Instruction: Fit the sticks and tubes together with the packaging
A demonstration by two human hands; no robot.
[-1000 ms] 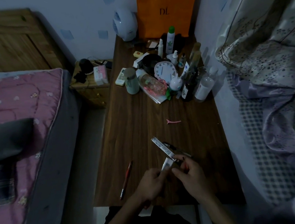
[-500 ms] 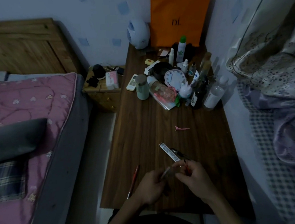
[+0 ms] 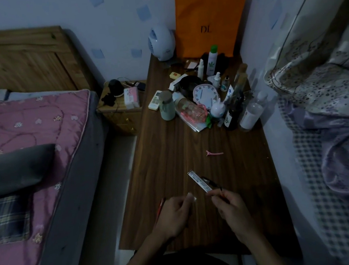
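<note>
One head cam, worn by the person, is looking fwd and steeply down over the near edge of the wooden tabletop [image 3: 171, 153], sitting close above both hands, w/ the far edge and side walls showing wide-angle.

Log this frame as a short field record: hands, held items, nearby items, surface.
left hand: fingers curled, pinches something small and pale, too dim to name
right hand: pinches a thin dark item with red marks
narrow box: on desk, just beyond the fingertips
red pen: beside left hand
pink hair clip: mid-desk
surface: wooden desk
</note>
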